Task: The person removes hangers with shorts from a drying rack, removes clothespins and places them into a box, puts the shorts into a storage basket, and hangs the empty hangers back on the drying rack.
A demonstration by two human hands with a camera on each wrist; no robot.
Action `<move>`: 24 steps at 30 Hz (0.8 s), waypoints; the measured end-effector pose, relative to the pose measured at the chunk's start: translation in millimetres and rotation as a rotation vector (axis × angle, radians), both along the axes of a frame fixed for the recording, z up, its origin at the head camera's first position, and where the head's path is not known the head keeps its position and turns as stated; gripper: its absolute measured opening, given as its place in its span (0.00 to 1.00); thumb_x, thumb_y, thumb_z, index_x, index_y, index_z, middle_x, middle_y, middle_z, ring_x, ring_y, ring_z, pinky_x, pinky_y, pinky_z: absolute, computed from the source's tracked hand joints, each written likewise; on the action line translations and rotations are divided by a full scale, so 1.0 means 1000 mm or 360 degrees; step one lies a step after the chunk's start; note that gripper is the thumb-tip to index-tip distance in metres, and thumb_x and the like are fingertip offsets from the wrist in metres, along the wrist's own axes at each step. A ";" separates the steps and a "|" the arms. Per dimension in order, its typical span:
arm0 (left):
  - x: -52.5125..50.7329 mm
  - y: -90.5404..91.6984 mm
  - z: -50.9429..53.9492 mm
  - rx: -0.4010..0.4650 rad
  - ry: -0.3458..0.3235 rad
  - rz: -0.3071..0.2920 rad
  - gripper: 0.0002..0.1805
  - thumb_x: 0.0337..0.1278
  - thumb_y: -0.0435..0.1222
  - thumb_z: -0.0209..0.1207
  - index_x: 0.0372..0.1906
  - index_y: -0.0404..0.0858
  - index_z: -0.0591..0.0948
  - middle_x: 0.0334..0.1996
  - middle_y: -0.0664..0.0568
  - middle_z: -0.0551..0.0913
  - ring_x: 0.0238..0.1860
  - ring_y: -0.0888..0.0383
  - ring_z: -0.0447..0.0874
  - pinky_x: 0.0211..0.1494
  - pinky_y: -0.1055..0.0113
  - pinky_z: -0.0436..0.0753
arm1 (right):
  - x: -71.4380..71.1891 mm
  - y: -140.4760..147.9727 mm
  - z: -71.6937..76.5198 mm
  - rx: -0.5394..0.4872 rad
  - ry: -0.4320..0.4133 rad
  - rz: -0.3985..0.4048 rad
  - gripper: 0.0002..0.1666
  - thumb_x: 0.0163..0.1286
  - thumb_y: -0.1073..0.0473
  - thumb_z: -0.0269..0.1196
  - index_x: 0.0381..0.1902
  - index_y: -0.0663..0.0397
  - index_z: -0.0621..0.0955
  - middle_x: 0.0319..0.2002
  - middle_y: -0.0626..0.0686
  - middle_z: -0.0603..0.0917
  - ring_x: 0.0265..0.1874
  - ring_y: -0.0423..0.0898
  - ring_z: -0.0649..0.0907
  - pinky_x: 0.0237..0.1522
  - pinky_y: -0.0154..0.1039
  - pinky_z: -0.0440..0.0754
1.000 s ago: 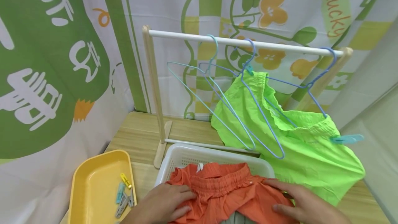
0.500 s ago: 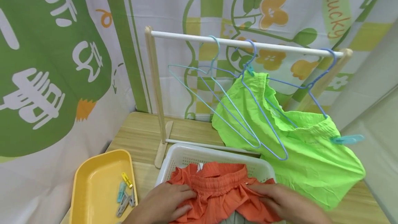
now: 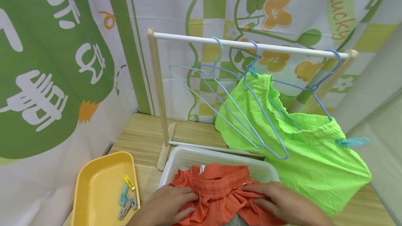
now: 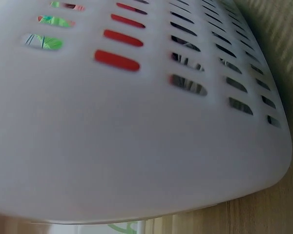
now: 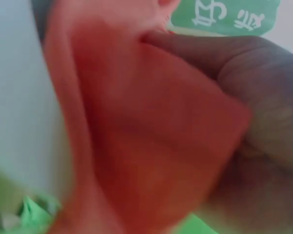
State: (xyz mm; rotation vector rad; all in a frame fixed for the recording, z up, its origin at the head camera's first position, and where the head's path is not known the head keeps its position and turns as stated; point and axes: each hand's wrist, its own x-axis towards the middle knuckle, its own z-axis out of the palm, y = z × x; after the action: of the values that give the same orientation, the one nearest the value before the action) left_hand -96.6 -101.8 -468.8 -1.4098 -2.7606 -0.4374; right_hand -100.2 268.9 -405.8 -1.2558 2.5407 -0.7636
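Observation:
Orange shorts (image 3: 216, 184) with a gathered elastic waistband lie over the white perforated basket (image 3: 216, 153), grey cloth showing beneath them. My left hand (image 3: 169, 203) grips the cloth on the left side, just below the waistband. On the right, my right hand (image 3: 279, 200) pinches the shorts near the waistband; in the right wrist view the thumb presses on a fold of orange fabric (image 5: 151, 117). The left wrist view shows mostly the basket wall (image 4: 127, 141), with red cloth behind its slots; the left hand is hidden there.
A rack with a white rail (image 3: 194, 39) stands behind the basket. Turquoise (image 3: 216, 111) and blue hangers hang from it. Bright green shorts (image 3: 307, 159) hang at right, held by a turquoise clothespin (image 3: 353, 142). A yellow tray (image 3: 94, 184) at left holds several clothespins (image 3: 125, 206).
My right hand has moved left along the orange shorts toward the waistband's middle, bunching the cloth. The left hand stays in place. The empty hangers sway slightly.

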 end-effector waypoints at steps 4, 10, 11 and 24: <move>-0.002 0.000 0.001 0.0002 -0.0042 -0.0005 0.14 0.74 0.49 0.59 0.55 0.50 0.86 0.48 0.64 0.84 0.46 0.68 0.82 0.41 0.69 0.81 | 0.006 0.017 0.011 0.0175 0.0114 -0.0233 0.28 0.76 0.48 0.65 0.69 0.49 0.78 0.58 0.45 0.84 0.52 0.43 0.84 0.47 0.43 0.85; -0.002 -0.001 0.000 0.0031 -0.0071 -0.0007 0.14 0.74 0.49 0.59 0.55 0.50 0.86 0.48 0.64 0.85 0.46 0.68 0.82 0.41 0.69 0.81 | 0.016 0.049 0.023 0.0455 0.0089 -0.0595 0.33 0.61 0.38 0.75 0.57 0.50 0.82 0.43 0.39 0.83 0.37 0.37 0.81 0.35 0.40 0.82; -0.002 -0.001 -0.001 0.0034 -0.0067 -0.0007 0.14 0.74 0.49 0.59 0.55 0.50 0.86 0.48 0.64 0.85 0.46 0.69 0.82 0.40 0.69 0.81 | 0.016 0.052 0.024 0.0479 0.0051 -0.0618 0.31 0.60 0.38 0.76 0.55 0.49 0.83 0.40 0.36 0.82 0.34 0.35 0.79 0.33 0.39 0.80; -0.002 0.000 -0.003 0.0069 -0.0051 -0.0018 0.13 0.74 0.48 0.59 0.54 0.49 0.86 0.47 0.64 0.85 0.44 0.69 0.82 0.40 0.70 0.81 | 0.005 0.049 -0.001 0.0127 -0.0147 -0.0280 0.15 0.61 0.66 0.71 0.29 0.42 0.77 0.24 0.29 0.69 0.22 0.28 0.68 0.21 0.30 0.69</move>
State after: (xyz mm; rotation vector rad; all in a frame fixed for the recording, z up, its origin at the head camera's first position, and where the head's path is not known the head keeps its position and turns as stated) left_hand -98.8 -102.3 -471.7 -1.4218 -2.7511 -0.5216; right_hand -94.8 317.7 -406.6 -0.9598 2.6026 -0.7286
